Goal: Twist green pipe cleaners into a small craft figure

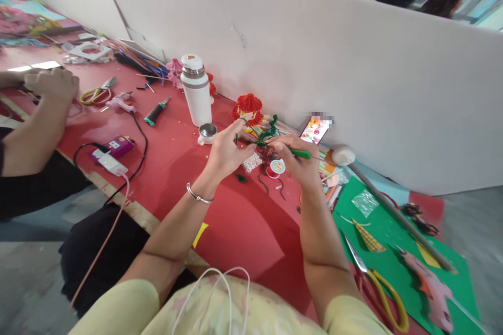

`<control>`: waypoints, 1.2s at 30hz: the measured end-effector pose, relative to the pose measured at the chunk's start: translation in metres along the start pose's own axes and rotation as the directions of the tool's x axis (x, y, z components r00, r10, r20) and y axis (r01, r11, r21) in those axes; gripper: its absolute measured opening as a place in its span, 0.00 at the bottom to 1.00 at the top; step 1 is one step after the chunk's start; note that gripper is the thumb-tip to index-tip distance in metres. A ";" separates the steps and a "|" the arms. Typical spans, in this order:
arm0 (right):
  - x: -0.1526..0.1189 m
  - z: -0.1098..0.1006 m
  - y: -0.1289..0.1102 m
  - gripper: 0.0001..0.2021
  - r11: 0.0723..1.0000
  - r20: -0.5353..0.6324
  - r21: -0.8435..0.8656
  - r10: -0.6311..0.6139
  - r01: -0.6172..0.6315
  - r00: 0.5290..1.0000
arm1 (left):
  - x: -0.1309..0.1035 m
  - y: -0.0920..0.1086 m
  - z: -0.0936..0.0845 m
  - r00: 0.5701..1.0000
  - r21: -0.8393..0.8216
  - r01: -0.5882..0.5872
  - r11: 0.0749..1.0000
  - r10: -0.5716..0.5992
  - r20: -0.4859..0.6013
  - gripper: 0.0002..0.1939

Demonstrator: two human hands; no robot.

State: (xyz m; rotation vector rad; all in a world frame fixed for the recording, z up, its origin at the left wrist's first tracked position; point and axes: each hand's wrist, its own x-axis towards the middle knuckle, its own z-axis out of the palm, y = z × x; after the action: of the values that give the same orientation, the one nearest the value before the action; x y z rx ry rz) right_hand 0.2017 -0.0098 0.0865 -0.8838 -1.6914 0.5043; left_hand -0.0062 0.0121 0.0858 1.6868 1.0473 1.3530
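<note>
My left hand (228, 149) is raised over the table, its fingers pinching a small piece of green yarn work (262, 141). A green strand loops over the raised index finger, and a curly green length stands up behind. In my right hand (301, 159) is a crochet hook with a green handle (299, 153), its tip at the yarn work; the exact stitch is too small to make out. Beneath the hands lie a packet of white beads (252, 162), a spool with red thread (277, 167) and a small dark green piece (241, 178).
A white thermos (196, 97) stands behind a small cup (207, 133). A phone (314, 130) leans against the partition. At right, scissors (387, 293) and a pink glue gun (426, 285) lie by a green sheet (444, 251). A co-worker's hands (55, 81) are at far left.
</note>
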 end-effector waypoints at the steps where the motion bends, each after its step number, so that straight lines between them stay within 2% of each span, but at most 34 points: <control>1: 0.000 0.000 0.000 0.10 1.000 -0.008 0.006 0.009 -0.009 1.000 | 0.000 0.000 0.000 1.000 0.001 0.014 1.000 -0.014 0.004 0.33; 9: 0.001 0.001 0.003 0.12 0.993 -0.068 0.084 0.090 -0.084 0.994 | 0.004 -0.002 0.000 0.985 -0.239 0.167 0.957 -0.149 0.093 0.33; 12: 0.000 0.002 0.006 0.14 0.986 -0.073 0.133 0.113 -0.102 0.991 | 0.004 0.002 0.000 0.972 -0.320 0.221 0.921 -0.182 0.148 0.38; 15: -0.001 0.003 0.008 0.14 0.970 -0.085 0.206 0.153 -0.133 0.985 | 0.004 0.006 0.001 0.952 -0.410 0.273 0.870 -0.184 0.244 0.45; 17: 0.000 0.004 0.009 0.15 0.960 -0.098 0.244 0.163 -0.136 0.982 | 0.003 0.006 0.003 0.950 -0.436 0.261 0.861 -0.150 0.274 0.46; 21: 0.000 0.005 0.010 0.15 0.960 -0.125 0.251 0.163 -0.127 0.979 | 0.002 0.005 0.005 0.959 -0.375 0.216 0.901 -0.125 0.253 0.45; 27: 0.000 0.006 0.017 0.11 0.929 -0.128 0.350 0.171 -0.116 0.977 | 0.000 0.007 0.004 0.965 -0.319 0.199 0.927 -0.130 0.227 0.41; 33: 0.000 0.006 0.020 0.13 0.938 -0.151 0.326 0.178 -0.121 0.972 | -0.001 0.008 0.003 0.983 -0.229 0.124 0.966 -0.088 0.163 0.39; 36: 0.000 0.007 0.020 0.16 0.942 -0.165 0.303 0.203 -0.146 0.965 | -0.001 0.005 0.005 0.987 -0.246 0.105 0.963 -0.070 0.145 0.42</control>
State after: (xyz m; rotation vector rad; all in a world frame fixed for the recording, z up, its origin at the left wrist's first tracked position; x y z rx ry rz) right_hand 0.2011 0.0038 0.0703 -0.8431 -1.3269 0.7414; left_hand -0.0003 0.0086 0.0887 1.5017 0.8237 1.2394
